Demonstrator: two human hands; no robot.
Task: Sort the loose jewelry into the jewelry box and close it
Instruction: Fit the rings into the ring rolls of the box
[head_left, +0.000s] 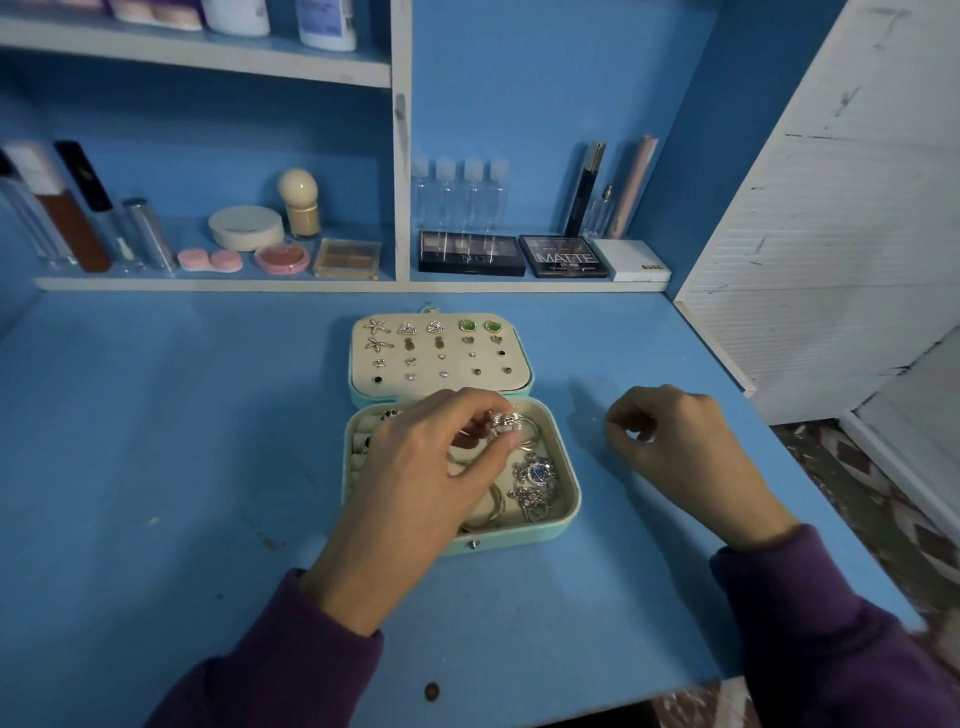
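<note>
Left grip: thumb and fingertips of the left hand (436, 467) clamped in a pinch on a silver bangle (506, 420), held by its ornamental cluster. The hoop hangs under the fingers, over the upper right compartment of the jewelry box (569, 499). Cannot tell whether the hoop touches the lining.

Right grip: the right hand (675, 441) rests on the blue surface (156, 441), near the box's right side but apart from it. Fingers are curled and the thumb tip meets the forefinger. Too small to tell if anything is pinched there.

Step in hand, by my reading: placing 1 piece into the tray, late in the sort. A blue-stoned pendant (535, 473) and some chains lie in the compartment just below the grip. The lid (523, 366) lies flat open behind, its panel carrying rows of stud earrings.

Next move likely calls for:
1. Lowering the bangle into its compartment.
2. Letting go without snagging the pendant below.
3. Checking what the right hand has.
4. Folding the lid forward and shutting it.

No other loose jewelry visible on the surface.
</note>
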